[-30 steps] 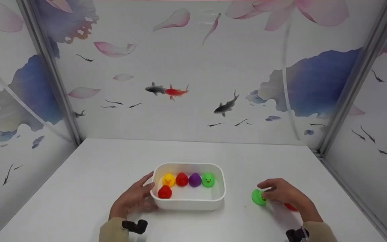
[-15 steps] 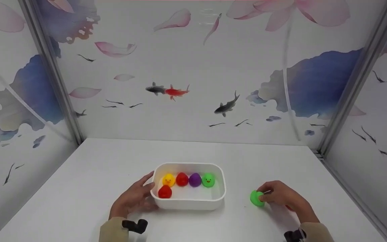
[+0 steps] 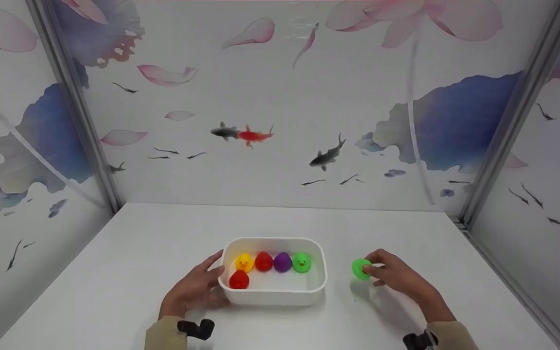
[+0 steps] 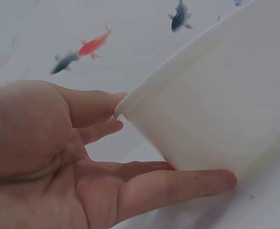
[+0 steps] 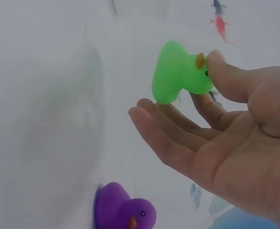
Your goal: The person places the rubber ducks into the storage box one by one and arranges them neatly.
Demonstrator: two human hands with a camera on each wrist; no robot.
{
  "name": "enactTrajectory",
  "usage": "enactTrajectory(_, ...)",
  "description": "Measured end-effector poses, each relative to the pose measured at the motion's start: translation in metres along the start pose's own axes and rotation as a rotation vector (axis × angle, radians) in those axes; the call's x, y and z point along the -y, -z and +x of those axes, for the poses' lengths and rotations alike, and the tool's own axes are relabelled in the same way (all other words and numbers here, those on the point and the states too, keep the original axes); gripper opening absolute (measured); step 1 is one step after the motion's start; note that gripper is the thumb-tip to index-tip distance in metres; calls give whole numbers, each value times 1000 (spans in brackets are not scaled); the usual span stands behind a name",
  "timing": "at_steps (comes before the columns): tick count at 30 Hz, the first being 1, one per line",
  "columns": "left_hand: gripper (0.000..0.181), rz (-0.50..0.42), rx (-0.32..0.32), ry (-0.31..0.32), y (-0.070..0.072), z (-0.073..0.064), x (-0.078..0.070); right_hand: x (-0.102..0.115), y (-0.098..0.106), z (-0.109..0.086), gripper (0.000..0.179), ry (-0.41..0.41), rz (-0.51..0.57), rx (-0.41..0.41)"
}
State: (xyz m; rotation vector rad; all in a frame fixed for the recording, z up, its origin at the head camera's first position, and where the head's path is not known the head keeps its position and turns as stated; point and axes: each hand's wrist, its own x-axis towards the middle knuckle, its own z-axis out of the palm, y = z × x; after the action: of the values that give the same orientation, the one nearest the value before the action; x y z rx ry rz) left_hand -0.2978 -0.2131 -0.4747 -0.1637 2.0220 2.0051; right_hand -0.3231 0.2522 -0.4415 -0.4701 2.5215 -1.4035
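Observation:
My right hand [image 3: 399, 274] pinches a green toy duck [image 3: 360, 269] between thumb and fingers, raised over the table to the right of a white box [image 3: 272, 297]. In the right wrist view the duck's head is at the thumb tip, and the other fingers spread loosely below. My left hand [image 3: 195, 284] rests against the box's left end; in the left wrist view its thumb touches the rim and an extended finger lies along the lower wall. Inside the box are a yellow duck [image 3: 244, 262], two red ducks [image 3: 263, 261], a purple duck [image 3: 282, 262] and another green duck [image 3: 302, 262].
Another purple duck [image 5: 123, 210] lies on the table below the right hand in the right wrist view, hidden in the head view. The white table [image 3: 173, 228] is enclosed by printed panels [image 3: 280, 97] at the back and both sides.
My right hand has taken hold of the green duck, lifted it and carried it left and away from me, towards the box. A red shape beneath that hand is now hidden. The left hand stays put.

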Motion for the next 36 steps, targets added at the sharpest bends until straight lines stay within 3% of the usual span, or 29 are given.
enactTrajectory(5,66,18,-29,10,-1,0,1,11,-11,4,43,50,14,-38)
enactTrajectory(12,68,25,-26,16,-3,-1,-1,36,-28,16,44,-46,26,-172)
enactTrajectory(17,67,22,-22,10,-4,-1,2,56,-39,28,42,-82,19,-208)
enactTrajectory(25,69,37,-30,7,-1,-1,9,87,-56,42,38,-46,52,-164)
enactTrajectory(36,68,41,-37,5,-2,0,5,114,-79,59,33,-50,-28,-61)
